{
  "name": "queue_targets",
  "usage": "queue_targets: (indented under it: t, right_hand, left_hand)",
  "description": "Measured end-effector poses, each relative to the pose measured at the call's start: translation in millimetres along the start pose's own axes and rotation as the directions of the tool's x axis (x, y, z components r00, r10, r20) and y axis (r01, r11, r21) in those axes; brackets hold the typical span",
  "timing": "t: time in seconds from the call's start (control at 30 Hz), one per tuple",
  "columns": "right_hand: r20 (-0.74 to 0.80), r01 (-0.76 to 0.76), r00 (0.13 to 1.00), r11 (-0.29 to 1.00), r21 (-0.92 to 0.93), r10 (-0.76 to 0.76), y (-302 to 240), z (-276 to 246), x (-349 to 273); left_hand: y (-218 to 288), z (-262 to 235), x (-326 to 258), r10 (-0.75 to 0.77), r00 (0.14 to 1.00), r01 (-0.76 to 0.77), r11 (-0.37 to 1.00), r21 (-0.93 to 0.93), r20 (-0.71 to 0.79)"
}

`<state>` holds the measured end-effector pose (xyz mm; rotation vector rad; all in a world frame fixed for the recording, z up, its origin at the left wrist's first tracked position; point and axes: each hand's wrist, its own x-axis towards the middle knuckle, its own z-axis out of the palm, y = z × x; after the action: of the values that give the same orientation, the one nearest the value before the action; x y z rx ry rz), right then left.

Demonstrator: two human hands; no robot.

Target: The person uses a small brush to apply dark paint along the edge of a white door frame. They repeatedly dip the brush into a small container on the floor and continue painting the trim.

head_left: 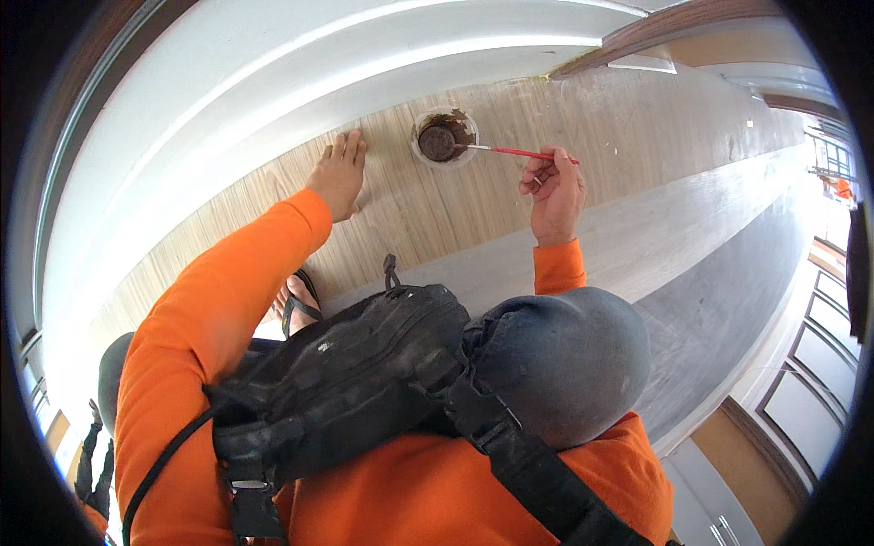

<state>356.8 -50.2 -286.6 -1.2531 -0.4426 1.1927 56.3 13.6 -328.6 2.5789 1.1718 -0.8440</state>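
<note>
Between the thumb and fingers of my right hand (553,196) is a thin paintbrush (519,152) with a red handle and a silvery ferrule. Its tip reaches into a round, clear plastic tub (443,162) that stands on the wood-look floor and holds dark brown paint (439,142). Brown smears coat the tub's inner wall. To the left of the tub, my left hand (340,173) rests on the floor with its fingers stretched out, near the foot of the white wall; nothing shows in it.
A white panelled wall (309,82) with raised mouldings curves along the far side. The wood-look floor (601,118) meets a grey floor strip (728,246) on the right. A black bag (337,355) hangs at my front, above my bent knee (564,364) and sandalled foot (296,305).
</note>
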Motion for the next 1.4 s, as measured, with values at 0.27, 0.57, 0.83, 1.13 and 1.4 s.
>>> queue_targets:
  t: [0.27, 0.57, 0.83, 1.13, 1.4]
  right_hand:
    - [0.230, -0.454, 0.884, 0.627, 0.633, 0.408, 41.9, -24.7, 23.4]
    - [-0.248, 0.139, 0.969, 0.855, 0.499, -0.013, 46.9, -65.3, 78.2]
    - [-0.353, 0.231, 0.923, 0.955, 0.185, -0.155, 48.2, -75.2, 101.0]
    - [-0.416, 0.250, 0.889, 0.964, 0.094, -0.190, 51.7, -66.7, 107.2]
    - [-0.435, 0.233, 0.879, 0.972, 0.032, -0.196, 52.6, -65.1, 113.4]
  left_hand:
    - [1.9, -4.0, 1.8, 0.001, 0.999, 0.000, 1.000, -0.025, 0.032]
    - [0.7, -6.4, 3.1, 0.010, 0.998, -0.009, 1.000, -0.020, 0.065]
    - [1.9, -10.0, 2.4, -0.009, 0.996, 0.007, 1.000, 0.016, 0.092]
    - [3.6, -13.2, 2.7, -0.009, 0.993, -0.002, 0.996, 0.093, 0.119]
    - [2.7, -10.6, 3.7, 0.003, 0.995, -0.014, 0.994, 0.104, 0.104]
